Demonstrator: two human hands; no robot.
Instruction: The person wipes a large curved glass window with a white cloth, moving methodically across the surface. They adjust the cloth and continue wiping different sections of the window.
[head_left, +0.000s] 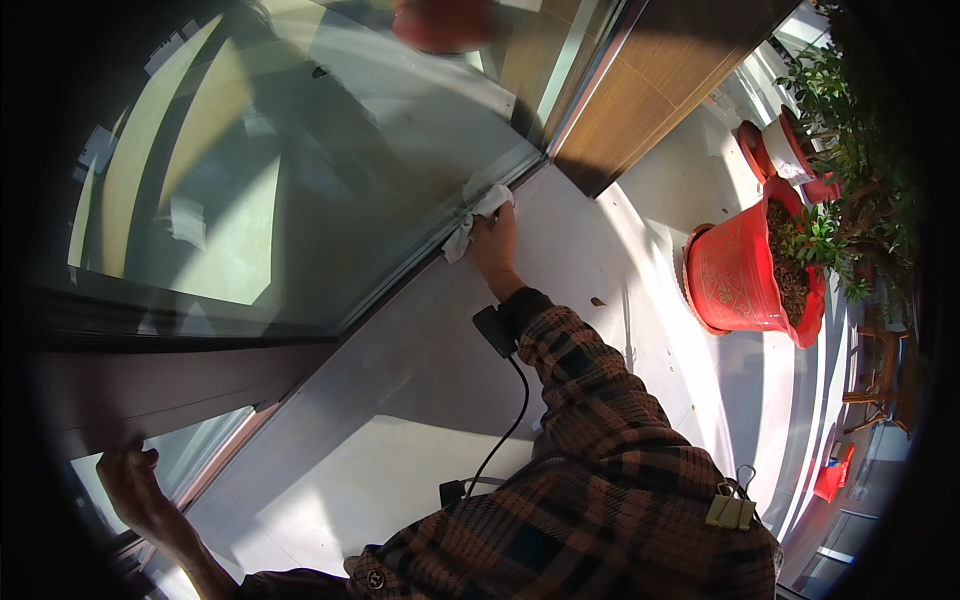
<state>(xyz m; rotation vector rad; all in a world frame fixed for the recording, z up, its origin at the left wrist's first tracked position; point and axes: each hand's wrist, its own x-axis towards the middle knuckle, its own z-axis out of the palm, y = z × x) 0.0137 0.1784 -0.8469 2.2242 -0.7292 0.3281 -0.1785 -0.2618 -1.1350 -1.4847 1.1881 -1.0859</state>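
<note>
My right hand (495, 244) grips a crumpled white cloth (491, 202). The cloth touches the lower edge of a large glass pane (360, 180), close to the pane's corner at the wooden panel. Dark metal edging (405, 274) runs along the bottom of the glass. At the lower left, my left hand (135, 480) is raised against a wide dark frame post (195, 382). Its fingers are bent and partly lost in shadow, so its hold is unclear. A black box (493, 331) with a cable (517, 409) sits at my right cuff.
A red flowerpot (731, 277) with a leafy plant stands on the pale floor (570, 315) to the right. Behind it are a white pot (786, 150) and a wooden stool (881, 375). A brown wood-look panel (645, 75) borders the glass. A dry leaf (598, 302) lies on the floor.
</note>
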